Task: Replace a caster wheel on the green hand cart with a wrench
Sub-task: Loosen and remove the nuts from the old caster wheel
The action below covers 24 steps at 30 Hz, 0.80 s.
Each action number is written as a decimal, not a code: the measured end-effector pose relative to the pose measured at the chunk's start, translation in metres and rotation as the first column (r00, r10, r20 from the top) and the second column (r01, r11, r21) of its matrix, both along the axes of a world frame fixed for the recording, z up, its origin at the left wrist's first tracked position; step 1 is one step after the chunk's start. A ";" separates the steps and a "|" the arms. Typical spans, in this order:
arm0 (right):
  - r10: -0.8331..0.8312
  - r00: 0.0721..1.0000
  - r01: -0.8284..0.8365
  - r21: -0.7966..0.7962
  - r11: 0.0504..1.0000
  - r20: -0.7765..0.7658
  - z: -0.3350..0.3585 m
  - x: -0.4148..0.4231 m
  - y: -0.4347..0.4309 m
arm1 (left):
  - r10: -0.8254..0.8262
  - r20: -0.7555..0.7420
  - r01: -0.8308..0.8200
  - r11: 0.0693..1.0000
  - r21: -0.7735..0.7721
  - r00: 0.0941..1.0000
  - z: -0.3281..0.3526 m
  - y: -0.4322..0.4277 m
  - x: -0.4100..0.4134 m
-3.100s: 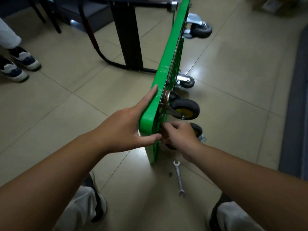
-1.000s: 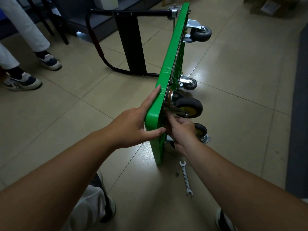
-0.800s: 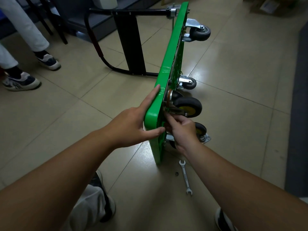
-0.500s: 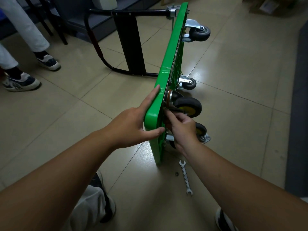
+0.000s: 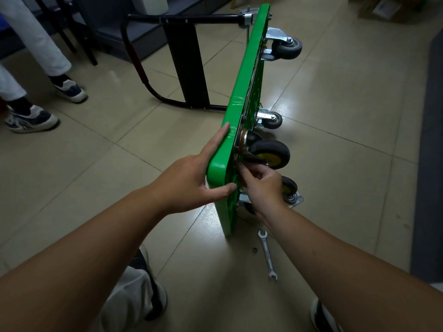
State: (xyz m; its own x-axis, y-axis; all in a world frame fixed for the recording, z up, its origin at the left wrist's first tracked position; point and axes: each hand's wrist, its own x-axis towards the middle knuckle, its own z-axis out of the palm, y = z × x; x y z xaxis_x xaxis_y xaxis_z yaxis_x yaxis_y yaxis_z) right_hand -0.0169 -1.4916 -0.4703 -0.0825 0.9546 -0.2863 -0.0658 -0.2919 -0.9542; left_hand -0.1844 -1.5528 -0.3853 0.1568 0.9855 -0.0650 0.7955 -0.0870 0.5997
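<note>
Sideways, green hand cart [image 5: 242, 92] under flat, straight left fingers [image 5: 215, 142]; right fingers [image 5: 247, 171] pinched at caster wheel's [image 5: 271, 152] base.

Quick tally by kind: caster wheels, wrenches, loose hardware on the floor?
Caster wheels: 4
Wrench: 1
Loose ring on floor, nut or washer, too small to tell: 1
Total: 6

Under the left hand [image 5: 189, 180], the cart deck [image 5: 239, 111] is smooth, glossy green plastic. Above the right hand [image 5: 262, 188], the caster wheel [image 5: 269, 152] has a matt black rubbery tyre. Near that hand's forearm, the wrench [image 5: 268, 256] is bright metal on glossy tiles [image 5: 335, 104].
</note>
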 end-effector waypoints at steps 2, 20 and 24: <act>-0.006 0.999 0.006 0.007 1.000 -0.048 0.000 0.000 -0.002 | 0.008 0.001 -0.008 1.000 0.000 1.000 0.000 0.000 0.000; 0.006 0.913 -0.156 0.335 0.929 0.407 -0.050 0.030 -0.012 | -0.029 0.166 0.045 0.995 -0.090 0.986 0.008 0.000 -0.011; 0.010 0.823 -0.246 0.340 0.908 0.567 -0.091 0.044 -0.011 | -0.029 0.160 0.041 0.997 -0.068 0.987 0.007 0.001 -0.011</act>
State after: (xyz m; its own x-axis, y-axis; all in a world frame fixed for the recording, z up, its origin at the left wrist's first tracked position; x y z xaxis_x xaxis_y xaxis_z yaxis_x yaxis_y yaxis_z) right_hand 0.0273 -1.5029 -0.5611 -0.1561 0.9857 0.0633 0.5055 0.1348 -0.8522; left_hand -0.1951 -1.5519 -0.3787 0.2051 0.9730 -0.1060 0.6870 -0.0660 0.7236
